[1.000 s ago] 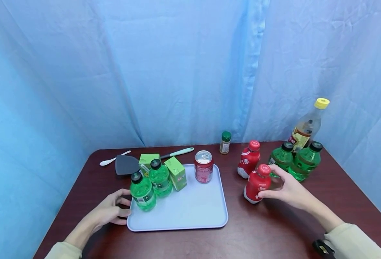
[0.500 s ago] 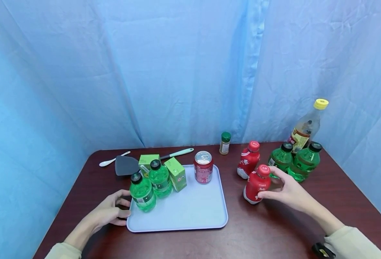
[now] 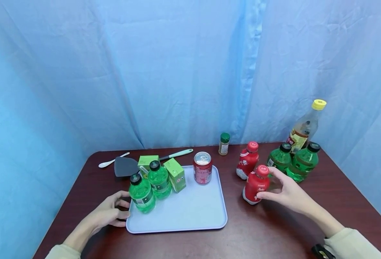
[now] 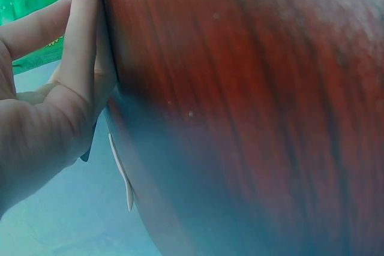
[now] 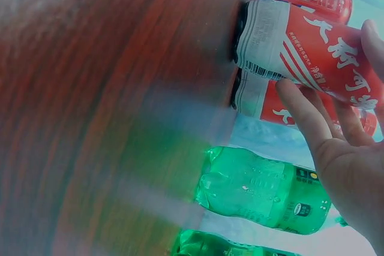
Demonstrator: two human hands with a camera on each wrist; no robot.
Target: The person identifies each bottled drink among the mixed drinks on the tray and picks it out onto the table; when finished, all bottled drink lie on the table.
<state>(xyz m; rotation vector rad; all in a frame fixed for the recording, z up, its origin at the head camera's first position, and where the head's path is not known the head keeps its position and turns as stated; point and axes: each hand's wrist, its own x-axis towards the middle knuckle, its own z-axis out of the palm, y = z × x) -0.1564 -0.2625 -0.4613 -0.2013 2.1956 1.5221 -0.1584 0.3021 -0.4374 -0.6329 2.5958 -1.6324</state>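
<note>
On the dark reddish-brown table [image 3: 190, 246], glossy in front and streaked with dark grain in both wrist views: toward the far left corner, a white spoon [image 3: 105, 164], bowl to the left, handle slanting back to the right. Just beside it, a spatula [image 3: 125, 167] lying flat, with broad dark grey blade, partly hidden shaft and pale green handle end. Farther right, near the back edge, a small upright jar [image 3: 224, 145] with green lid and pale label. Near the far right corner, a tall clear bottle [image 3: 303, 129], yellow-capped, with patterned label, lower part partly hidden. Behind and along both sides, a creased light blue curtain [image 3: 184, 72].
</note>
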